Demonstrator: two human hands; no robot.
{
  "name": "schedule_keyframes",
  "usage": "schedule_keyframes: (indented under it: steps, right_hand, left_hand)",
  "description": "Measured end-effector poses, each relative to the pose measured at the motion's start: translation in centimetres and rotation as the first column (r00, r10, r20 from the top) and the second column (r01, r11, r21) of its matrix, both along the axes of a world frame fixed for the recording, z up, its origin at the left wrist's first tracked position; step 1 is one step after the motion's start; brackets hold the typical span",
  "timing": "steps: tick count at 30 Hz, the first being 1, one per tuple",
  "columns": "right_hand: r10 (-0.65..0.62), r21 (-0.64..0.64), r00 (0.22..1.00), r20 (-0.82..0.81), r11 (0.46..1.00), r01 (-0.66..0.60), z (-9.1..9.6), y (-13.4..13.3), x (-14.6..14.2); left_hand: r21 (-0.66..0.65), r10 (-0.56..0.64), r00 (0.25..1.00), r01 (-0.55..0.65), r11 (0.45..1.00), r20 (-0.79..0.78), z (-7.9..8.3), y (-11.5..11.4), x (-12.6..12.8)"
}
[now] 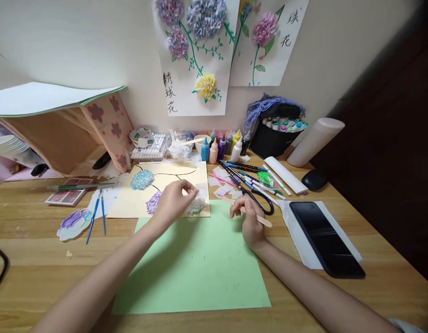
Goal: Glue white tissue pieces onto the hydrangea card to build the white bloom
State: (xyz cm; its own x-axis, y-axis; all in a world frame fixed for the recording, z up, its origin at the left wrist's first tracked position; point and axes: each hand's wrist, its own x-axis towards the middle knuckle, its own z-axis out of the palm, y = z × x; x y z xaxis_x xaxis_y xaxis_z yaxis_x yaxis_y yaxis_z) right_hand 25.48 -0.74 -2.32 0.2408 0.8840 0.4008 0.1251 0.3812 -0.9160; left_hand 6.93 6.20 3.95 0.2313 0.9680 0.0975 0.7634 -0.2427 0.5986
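My left hand [177,196] is closed in a pinch above the cream sheet [127,208], with a small piece of white paper [201,190] at its fingertips, partly blurred. Just beneath it sits a white crumpled-paper flower [197,207]. A blue paper flower [142,179] and a purple one [152,202], partly covered by my wrist, are on the same sheet. Over the right edge of the green sheet [207,273], my right hand [250,219] is closed around a wooden craft stick [264,221]. Black-handled scissors [264,202] lie right behind that hand.
White paper squares [223,190] and several pens [246,169] lie behind my right hand. Paint bottles [214,151] line the wall beside a black marker case [274,138]. A phone [325,238] rests at right; blue brushes [93,217] and a palette [73,225] at left.
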Motion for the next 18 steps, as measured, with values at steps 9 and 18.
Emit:
schedule_keyframes:
  steps: [9, 18]
  right_hand:
    - [0.239, 0.010, 0.893, 0.380, 0.965, -0.263, 0.2, -0.6, -0.3]
    - [0.227, 0.025, 0.877, 0.423, 0.965, -0.262, 0.0, -0.5, -0.3]
  left_hand:
    - [0.087, 0.040, 0.983, -0.025, 0.996, -0.179, -3.2, -5.2, 1.7]
    - [0.245, 0.047, 0.949, 0.032, 0.969, -0.312, -4.3, -5.0, 2.1]
